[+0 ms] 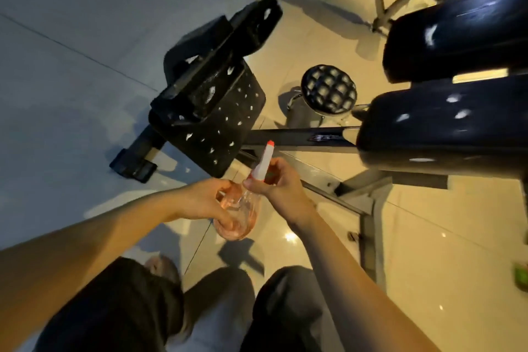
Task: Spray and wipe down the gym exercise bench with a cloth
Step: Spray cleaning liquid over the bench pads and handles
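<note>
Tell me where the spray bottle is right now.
Head view, low centre: the bottle is held in both hands, left hand round its pink body, right hand on the white nozzle, near the flecked bench pad.

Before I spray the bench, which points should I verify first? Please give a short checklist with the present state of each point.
1. The left hand holds the spray bottle: ok.
2. The right hand holds the spray head: ok.
3. The nozzle points away from the person, toward the bench: ok.
4. Head tight on the bottle: cannot tell, fingers cover the neck.
5. A cloth ready in a hand: not ok, both hands are busy with the bottle.
6. Liquid level: cannot tell, the bottle is blurred.
</note>
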